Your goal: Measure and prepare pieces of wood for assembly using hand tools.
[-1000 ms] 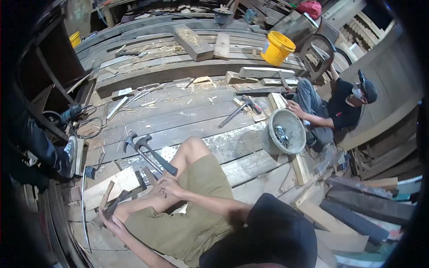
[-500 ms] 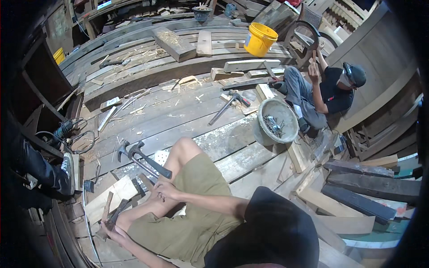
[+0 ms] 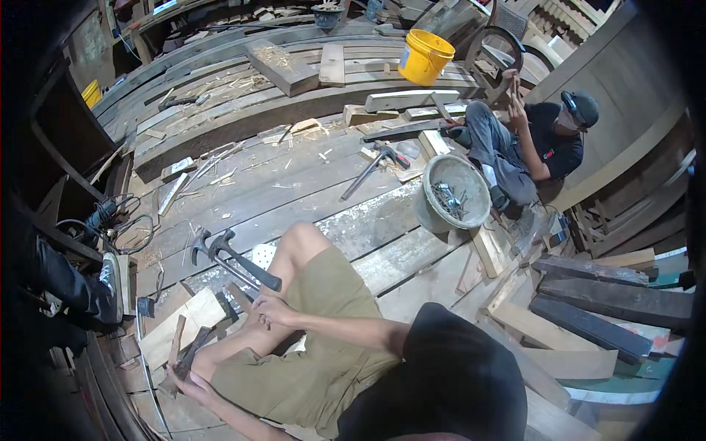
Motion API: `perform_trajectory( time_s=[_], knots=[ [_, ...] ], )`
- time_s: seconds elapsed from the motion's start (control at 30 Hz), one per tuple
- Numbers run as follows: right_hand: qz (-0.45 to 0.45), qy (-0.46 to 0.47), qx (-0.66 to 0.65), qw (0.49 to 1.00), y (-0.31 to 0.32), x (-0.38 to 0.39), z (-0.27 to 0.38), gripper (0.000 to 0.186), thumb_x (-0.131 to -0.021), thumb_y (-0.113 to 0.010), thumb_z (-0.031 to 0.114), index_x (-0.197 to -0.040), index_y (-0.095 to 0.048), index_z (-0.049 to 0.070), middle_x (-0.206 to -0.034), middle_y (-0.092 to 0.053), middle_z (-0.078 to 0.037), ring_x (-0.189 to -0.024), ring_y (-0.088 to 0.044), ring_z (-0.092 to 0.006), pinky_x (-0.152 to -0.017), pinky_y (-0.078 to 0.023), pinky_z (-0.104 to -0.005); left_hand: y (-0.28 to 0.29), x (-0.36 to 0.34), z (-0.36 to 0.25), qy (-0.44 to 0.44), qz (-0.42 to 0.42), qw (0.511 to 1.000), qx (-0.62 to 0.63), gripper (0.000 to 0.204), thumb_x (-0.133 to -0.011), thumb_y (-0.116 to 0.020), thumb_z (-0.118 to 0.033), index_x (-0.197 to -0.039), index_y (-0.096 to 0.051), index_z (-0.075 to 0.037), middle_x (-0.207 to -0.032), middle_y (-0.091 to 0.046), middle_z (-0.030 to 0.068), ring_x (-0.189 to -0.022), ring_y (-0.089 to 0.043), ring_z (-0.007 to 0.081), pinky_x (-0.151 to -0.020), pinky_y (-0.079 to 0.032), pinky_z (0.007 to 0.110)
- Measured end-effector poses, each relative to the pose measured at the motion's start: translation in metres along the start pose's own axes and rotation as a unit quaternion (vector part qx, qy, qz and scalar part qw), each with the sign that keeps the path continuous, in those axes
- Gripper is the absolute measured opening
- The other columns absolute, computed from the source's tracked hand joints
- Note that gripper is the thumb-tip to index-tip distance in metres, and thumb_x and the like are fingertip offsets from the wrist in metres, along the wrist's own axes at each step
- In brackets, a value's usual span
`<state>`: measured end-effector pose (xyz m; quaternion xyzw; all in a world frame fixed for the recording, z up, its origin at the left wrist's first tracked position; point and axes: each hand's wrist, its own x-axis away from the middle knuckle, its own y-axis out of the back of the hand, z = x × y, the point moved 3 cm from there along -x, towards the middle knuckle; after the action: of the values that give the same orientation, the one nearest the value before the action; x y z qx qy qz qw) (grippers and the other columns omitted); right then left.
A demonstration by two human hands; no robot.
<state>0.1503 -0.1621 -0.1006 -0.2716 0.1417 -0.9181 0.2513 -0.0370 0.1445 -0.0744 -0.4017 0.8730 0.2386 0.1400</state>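
Since a second ago my view tilts down and left; both hands stay low on the plank floor, so the work looks unchanged, same grip, same spot. My left hand (image 3: 193,382) is closed round the base of a dark metal chisel-like tool (image 3: 190,356) set against a pale wooden offcut (image 3: 176,334). Left forearm runs out along the floor, wrist bent inward. My right hand (image 3: 273,312) rests curled on my shin, fingers loosely bent; I cannot tell whether it grips anything. Two black-handled claw hammers (image 3: 235,256) lie just beyond the right hand. Well beyond, a grey bucket of nails (image 3: 452,192) sits beside a seated person in black (image 3: 540,143).
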Motion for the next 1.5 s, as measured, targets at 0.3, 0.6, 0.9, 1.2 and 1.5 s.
perform_trajectory(
  time_s=[0.3, 0.6, 0.9, 1.2, 1.5],
  knots=[
    [0.008, 0.001, -0.016, 1.0, -0.004, 0.002, 0.001, 0.014, -0.092, -0.05, 0.011, -0.1, -0.053, -0.001, -0.075, -0.053, -0.009, -0.059, -0.058, -0.0162, -0.042, -0.05, -0.0324, 0.003, -0.001, -0.006, -0.013, -0.017, 0.998, -0.052, 0.063, -0.095, -0.052, -0.037, -0.138, -0.036, 0.006, -0.121, -0.051, 0.0194, -0.108, -0.051, 0.0289, -0.098, -0.041, 0.041],
    [0.009, -0.006, 0.01, 1.0, 0.005, 0.006, 0.008, 0.014, -0.093, -0.049, 0.009, -0.103, -0.051, -0.001, -0.073, -0.054, -0.009, -0.062, -0.058, -0.0153, -0.049, -0.05, -0.0299, -0.011, 0.005, -0.005, 0.035, -0.068, 0.996, 0.044, 0.037, -0.095, -0.05, -0.017, -0.128, -0.051, 0.0, -0.121, -0.054, 0.0132, -0.109, -0.053, 0.0237, -0.101, -0.038, 0.036],
    [0.019, -0.047, 0.014, 0.999, 0.009, 0.001, 0.002, 0.016, -0.093, -0.051, 0.008, -0.106, -0.053, -0.001, -0.075, -0.056, -0.009, -0.061, -0.059, -0.0157, -0.051, -0.05, -0.0291, -0.035, -0.012, -0.035, 0.282, -0.218, 0.853, 0.381, 0.018, -0.09, -0.064, -0.023, -0.091, -0.063, -0.005, -0.089, -0.062, 0.0047, -0.089, -0.057, 0.0154, -0.084, -0.043, 0.03],
    [0.035, -0.042, -0.004, 0.999, -0.001, 0.007, -0.001, 0.015, -0.094, -0.05, 0.008, -0.107, -0.051, 0.0, -0.079, -0.055, -0.009, -0.067, -0.058, -0.0163, -0.055, -0.052, -0.0296, -0.025, -0.013, -0.037, 0.304, -0.261, 0.8, 0.447, 0.016, -0.088, -0.066, -0.015, -0.098, -0.062, -0.003, -0.09, -0.062, 0.0055, -0.088, -0.057, 0.0143, -0.084, -0.044, 0.03],
    [0.011, -0.056, 0.018, 0.998, 0.009, -0.001, -0.004, 0.018, -0.094, -0.052, 0.009, -0.108, -0.053, -0.001, -0.08, -0.058, -0.011, -0.065, -0.06, -0.0182, -0.056, -0.052, -0.0311, -0.033, -0.006, -0.023, 0.303, -0.282, 0.78, 0.47, 0.02, -0.085, -0.068, -0.01, -0.103, -0.061, -0.005, -0.093, -0.06, 0.0033, -0.086, -0.057, 0.0128, -0.081, -0.046, 0.028]
  ],
)
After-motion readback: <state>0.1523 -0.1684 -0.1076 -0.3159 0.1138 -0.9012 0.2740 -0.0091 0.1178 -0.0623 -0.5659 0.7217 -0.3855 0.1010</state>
